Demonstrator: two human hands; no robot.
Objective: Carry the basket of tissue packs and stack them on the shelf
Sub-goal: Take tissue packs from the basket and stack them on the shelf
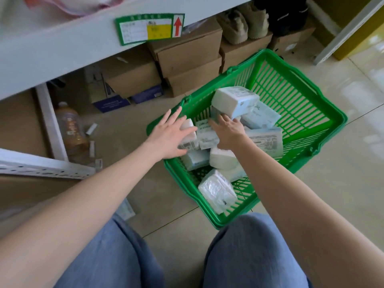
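Note:
A green plastic basket [295, 94] stands on the tiled floor in front of my knees. Several white tissue packs lie loose inside it; one pack [234, 100] leans high at the back, another [217, 191] lies near the front corner. My left hand [170, 138] reaches over the basket's left rim with fingers spread, resting against a pack [190, 140]. My right hand [227, 132] is inside the basket, fingers spread over the packs in the middle, touching the leaning pack. Neither hand has closed around a pack. The grey shelf edge [62, 48] runs overhead at the upper left.
Under the shelf stand several brown cardboard boxes [187, 57] with shoes [243, 23] on top. A plastic bottle [72, 132] lies on the floor by a white shelf upright [49, 121]. A green label [149, 28] with a red arrow is stuck on the shelf edge. Open tiled floor lies right of the basket.

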